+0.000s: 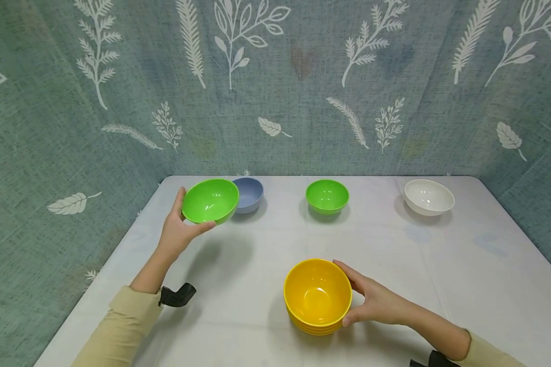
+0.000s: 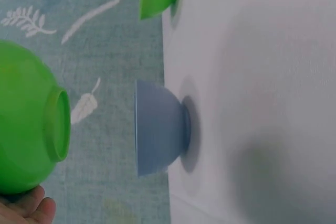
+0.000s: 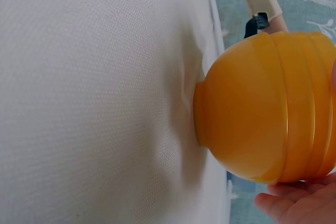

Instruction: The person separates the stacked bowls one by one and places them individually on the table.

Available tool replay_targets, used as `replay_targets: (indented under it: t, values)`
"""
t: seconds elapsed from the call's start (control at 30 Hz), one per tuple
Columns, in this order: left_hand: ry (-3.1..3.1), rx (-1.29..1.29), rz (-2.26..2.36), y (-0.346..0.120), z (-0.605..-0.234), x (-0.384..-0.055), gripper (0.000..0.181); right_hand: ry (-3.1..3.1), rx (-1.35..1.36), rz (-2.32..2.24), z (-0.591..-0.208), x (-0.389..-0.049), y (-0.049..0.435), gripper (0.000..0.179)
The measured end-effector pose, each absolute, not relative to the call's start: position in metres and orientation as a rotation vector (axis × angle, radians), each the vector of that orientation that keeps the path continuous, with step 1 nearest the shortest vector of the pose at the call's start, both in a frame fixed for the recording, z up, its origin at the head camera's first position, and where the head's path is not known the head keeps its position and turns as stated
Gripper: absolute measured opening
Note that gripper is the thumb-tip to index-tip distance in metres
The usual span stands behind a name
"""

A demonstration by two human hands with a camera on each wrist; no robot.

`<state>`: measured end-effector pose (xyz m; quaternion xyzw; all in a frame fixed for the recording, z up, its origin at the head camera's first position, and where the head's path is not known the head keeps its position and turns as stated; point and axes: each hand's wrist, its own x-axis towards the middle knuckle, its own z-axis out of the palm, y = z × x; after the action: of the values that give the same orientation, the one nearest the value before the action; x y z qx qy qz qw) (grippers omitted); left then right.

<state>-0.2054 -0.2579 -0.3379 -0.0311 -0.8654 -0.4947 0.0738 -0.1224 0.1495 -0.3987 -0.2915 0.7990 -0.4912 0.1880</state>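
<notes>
My left hand (image 1: pixel 173 235) holds a green bowl (image 1: pixel 211 201) in the air at the left, thumb at the near side and fingers round the left side. In the left wrist view, the underside and foot ring of this bowl (image 2: pixel 26 114) show, with a few fingertips (image 2: pixel 44 211) against it. A blue bowl (image 1: pixel 250 196) stands on the table just behind and right of it, partly overlapped in the head view. At the front middle my right hand (image 1: pixel 376 302) grips a stack of nested yellow bowls (image 1: pixel 317 295) by its right side. The right wrist view shows several stacked rims and the foot close over the tabletop.
On the white-covered table (image 1: pixel 257 260), a second green bowl (image 1: pixel 327 198) stands at the back middle and a white bowl (image 1: pixel 429 198) at the back right. A leaf-patterned cloth (image 1: pixel 275 102) hangs behind and along the sides. Black straps (image 1: pixel 178 295) sit at both wrists.
</notes>
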Motion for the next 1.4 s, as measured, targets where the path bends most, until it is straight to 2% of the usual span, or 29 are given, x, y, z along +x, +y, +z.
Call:
replay_targets:
  t: [1.4]
  values:
    - [-2.521, 0.287, -1.454, -0.29, -0.377, -0.254, 0.115, 2.226, -0.815, -1.377, -0.394, -0.122, 0.149, 0.1]
